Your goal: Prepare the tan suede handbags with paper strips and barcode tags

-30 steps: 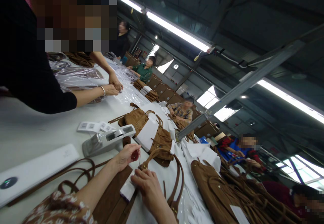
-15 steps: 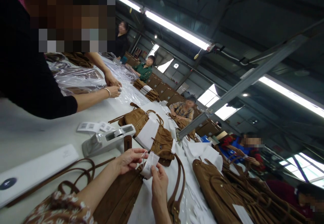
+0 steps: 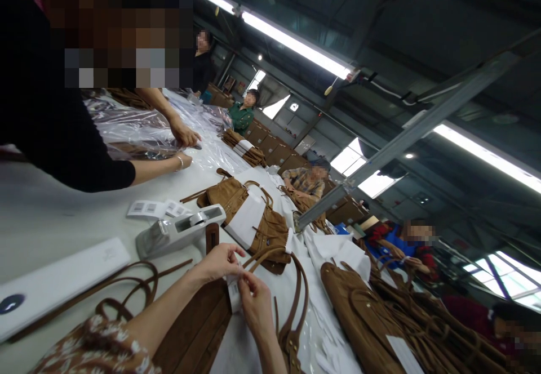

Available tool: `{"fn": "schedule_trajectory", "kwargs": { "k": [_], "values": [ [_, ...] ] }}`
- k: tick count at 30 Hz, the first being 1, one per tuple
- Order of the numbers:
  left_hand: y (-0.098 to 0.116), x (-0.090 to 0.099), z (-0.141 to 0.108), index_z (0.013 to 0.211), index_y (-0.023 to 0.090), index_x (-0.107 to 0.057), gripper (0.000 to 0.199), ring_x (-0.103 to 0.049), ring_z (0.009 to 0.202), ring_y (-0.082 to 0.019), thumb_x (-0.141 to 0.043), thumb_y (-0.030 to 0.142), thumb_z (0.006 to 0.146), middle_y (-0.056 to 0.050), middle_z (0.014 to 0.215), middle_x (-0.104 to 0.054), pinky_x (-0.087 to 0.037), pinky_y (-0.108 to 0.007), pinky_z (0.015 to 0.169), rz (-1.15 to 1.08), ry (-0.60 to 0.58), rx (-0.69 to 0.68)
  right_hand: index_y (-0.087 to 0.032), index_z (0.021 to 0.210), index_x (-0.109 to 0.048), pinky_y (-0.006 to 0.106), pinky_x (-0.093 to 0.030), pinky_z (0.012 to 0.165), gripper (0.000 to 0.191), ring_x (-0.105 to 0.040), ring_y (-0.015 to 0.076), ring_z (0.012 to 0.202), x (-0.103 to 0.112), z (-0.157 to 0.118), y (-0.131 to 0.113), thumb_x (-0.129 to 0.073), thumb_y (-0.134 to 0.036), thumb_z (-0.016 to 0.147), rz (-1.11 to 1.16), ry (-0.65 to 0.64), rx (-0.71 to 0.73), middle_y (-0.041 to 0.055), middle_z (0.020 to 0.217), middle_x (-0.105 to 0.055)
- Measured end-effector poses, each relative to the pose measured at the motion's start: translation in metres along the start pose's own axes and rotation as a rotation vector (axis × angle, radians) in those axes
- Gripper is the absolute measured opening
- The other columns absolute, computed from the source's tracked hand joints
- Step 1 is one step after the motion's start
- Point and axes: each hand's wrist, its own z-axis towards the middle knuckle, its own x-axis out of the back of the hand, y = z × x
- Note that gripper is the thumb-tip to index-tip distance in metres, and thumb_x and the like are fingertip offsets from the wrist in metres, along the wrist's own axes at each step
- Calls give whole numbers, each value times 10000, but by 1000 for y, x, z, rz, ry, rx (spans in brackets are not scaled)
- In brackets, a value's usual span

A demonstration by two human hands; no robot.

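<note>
My left hand (image 3: 222, 262) is closed in a pinch at the top of a white tag (image 3: 234, 294) with a printed label, on its thin white string. My right hand (image 3: 257, 301) pinches at the same spot, fingertips nearly touching the left ones; the string is mostly hidden between them. The tag hangs below, against the upper end of a brown suede bag (image 3: 192, 329) that lies under my forearms. Curved brown handles (image 3: 299, 292) rise just right of my right hand.
A tape dispenser (image 3: 181, 230) stands left of my hands, with barcode label sheets (image 3: 146, 209) behind it. A long white box (image 3: 63, 284) lies at left. Paper-wrapped brown bags (image 3: 226, 196) lie ahead, more bags (image 3: 359, 306) at right. A co-worker's arm (image 3: 156, 171) reaches over plastic-covered bags.
My right hand has shifted from the tag's face up to the string beside my left fingertips. The tag now hangs lower and more upright. The co-worker's hands at left have moved apart.
</note>
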Motion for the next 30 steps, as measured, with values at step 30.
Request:
{"fn": "schedule_trajectory", "kwargs": {
  "k": [30],
  "values": [
    [80,57,-37,922,164,-670,466,-579,701,-197,-455,67,520,-20,680,-654,-394,-268,642,691,150,-80,-131,1147,-657,392,-491,901,414,-657,259,977,17,-30,13,-459,-332,844,46,257,-185,132,1063,-702]
  ]
}}
